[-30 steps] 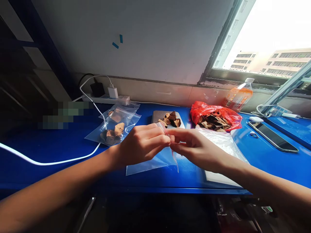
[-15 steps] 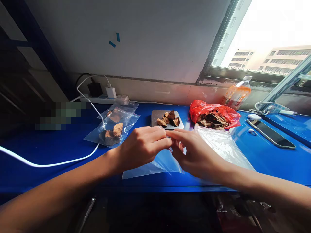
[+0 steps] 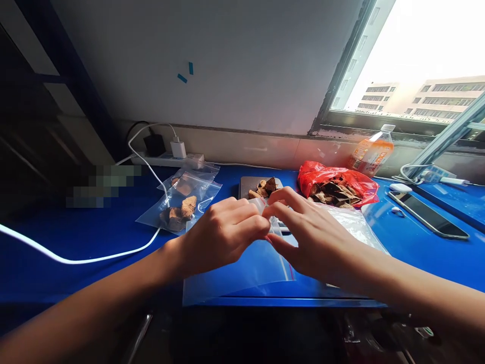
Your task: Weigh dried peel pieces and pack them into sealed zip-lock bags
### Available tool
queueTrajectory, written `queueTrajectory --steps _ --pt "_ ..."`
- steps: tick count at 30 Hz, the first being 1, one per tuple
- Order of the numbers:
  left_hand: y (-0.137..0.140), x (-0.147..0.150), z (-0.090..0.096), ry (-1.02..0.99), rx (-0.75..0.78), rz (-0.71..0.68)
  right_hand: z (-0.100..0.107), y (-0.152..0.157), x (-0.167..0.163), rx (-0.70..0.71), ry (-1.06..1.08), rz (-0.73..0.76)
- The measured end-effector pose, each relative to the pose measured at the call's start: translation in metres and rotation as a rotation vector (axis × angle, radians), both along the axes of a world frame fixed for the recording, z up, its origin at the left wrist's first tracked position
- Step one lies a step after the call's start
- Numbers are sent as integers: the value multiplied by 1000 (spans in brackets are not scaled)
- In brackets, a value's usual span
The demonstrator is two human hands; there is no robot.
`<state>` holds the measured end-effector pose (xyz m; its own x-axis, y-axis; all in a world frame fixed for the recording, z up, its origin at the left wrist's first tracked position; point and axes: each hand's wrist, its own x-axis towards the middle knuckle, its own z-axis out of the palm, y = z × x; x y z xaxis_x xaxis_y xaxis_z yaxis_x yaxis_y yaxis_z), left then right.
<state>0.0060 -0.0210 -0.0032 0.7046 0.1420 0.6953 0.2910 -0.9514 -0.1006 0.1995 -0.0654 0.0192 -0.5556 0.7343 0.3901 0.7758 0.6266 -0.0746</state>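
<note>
A clear zip bag (image 3: 242,278) with a red line near its opening hangs flat in front of me, over the table's front edge. My left hand (image 3: 223,232) is closed on its upper edge. At the bag's mouth, beside the left fingertips, my right hand (image 3: 308,227) pinches with thumb and fingers, the other fingers curled. Just beyond the hands, brown dried slices (image 3: 263,189) lie on a small scale (image 3: 245,183), partly hidden by my right hand. A red plastic bag (image 3: 308,172) behind it holds many more slices (image 3: 335,193).
Filled zip bags (image 3: 188,208) lie at left, beside a white cable (image 3: 76,261) and a power strip (image 3: 195,161). A stack of clear bags (image 3: 361,227), a phone (image 3: 432,215), earbud pieces (image 3: 400,188) and an orange drink bottle (image 3: 373,151) are at right.
The zip bag is raised and spread more toward me. My right hand has lifted and arched at the bag's mouth, now covering part of the scale. The view has shifted slightly.
</note>
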Motion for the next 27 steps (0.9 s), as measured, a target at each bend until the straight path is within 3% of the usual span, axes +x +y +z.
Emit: queueTrajectory --steps 6,12,17,23,27 --pt "-3 -4 3 17 18 -37 -10 4 9 0 -81 102" --pt "-4 -13 4 1 -131 176 2 13 2 -11 -42 119" --pt "3 -17 5 87 -194 221 12 26 -9 -51 51 108" --pt "12 -25 6 -92 -183 320 18 53 -23 -161 253 163" --pt "26 -34 6 -270 -287 310 19 88 -17 -65 407 52"
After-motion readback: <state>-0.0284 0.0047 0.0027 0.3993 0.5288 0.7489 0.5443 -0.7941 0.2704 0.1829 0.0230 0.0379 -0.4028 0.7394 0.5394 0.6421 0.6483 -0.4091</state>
